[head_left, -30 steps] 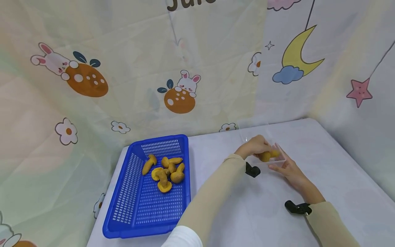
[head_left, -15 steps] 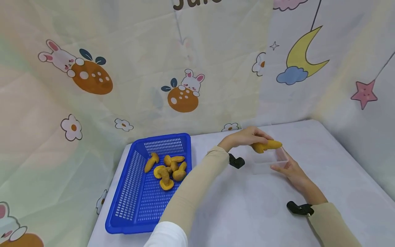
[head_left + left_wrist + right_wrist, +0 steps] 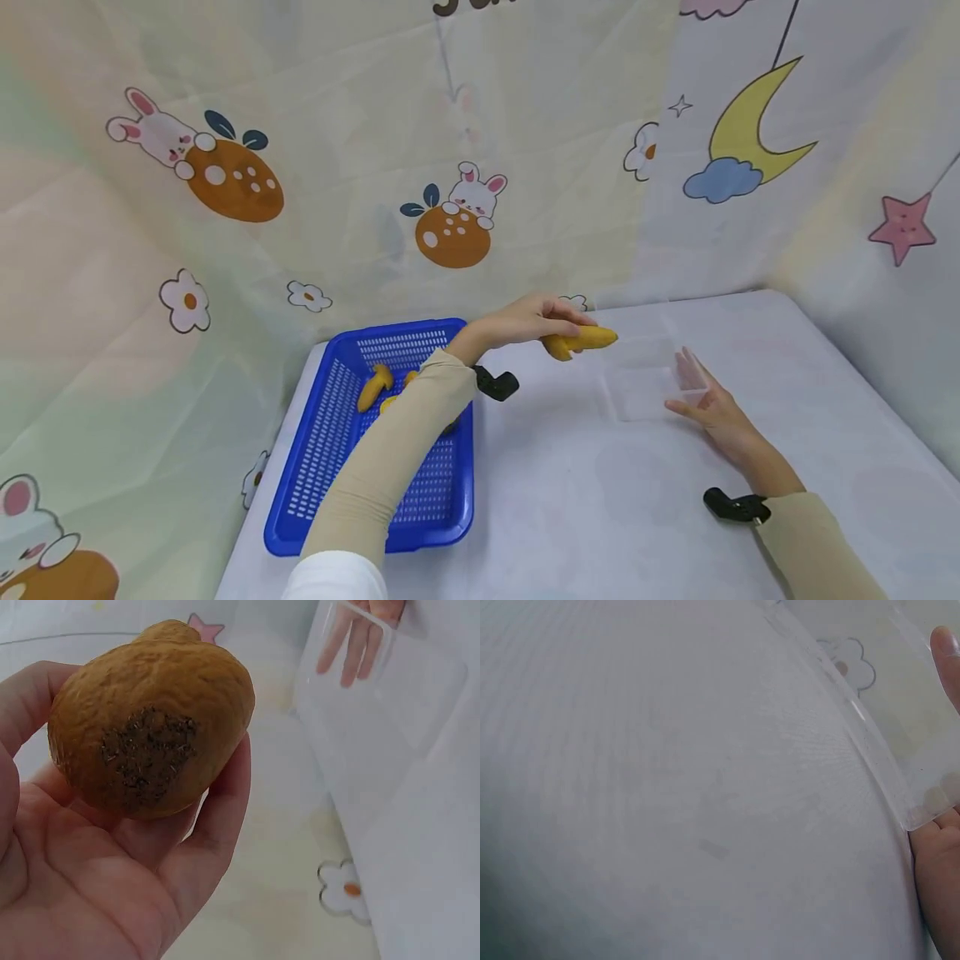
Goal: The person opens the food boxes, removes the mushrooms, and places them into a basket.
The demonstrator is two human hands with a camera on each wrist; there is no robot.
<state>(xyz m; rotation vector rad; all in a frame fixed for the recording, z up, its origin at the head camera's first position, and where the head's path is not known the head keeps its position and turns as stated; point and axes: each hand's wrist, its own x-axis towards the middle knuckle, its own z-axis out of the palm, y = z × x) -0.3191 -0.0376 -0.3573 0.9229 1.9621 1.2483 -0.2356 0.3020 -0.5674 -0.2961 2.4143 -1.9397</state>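
Note:
A yellow-brown mushroom (image 3: pixel 588 337) is pinched between the thumb and fingers of my left hand (image 3: pixel 528 319), in the air between basket and box. In the left wrist view, the mushroom's (image 3: pixel 150 735) rounded cap has a dark speckled patch. My right hand (image 3: pixel 723 421) lies against the right end of a clear plastic box (image 3: pixel 641 392) on the table. Its fingers (image 3: pixel 356 649) are straight and show through the box wall, with the thumb by the near corner. More mushrooms (image 3: pixel 375 386) lie in the blue basket (image 3: pixel 468 500), partly hidden by my left sleeve.
The table has a white cover (image 3: pixel 585 500). Behind it hangs a printed cloth (image 3: pixel 525 225) with rabbits, flowers and a moon. Black wrist mounts stick out from both arms, the left one (image 3: pixel 497 385) close to the basket's right rim.
My left hand has lifted the mushroom up out of the clear box and carried it left toward the blue basket. My right hand stays at the box's right end. The head view has shifted slightly.

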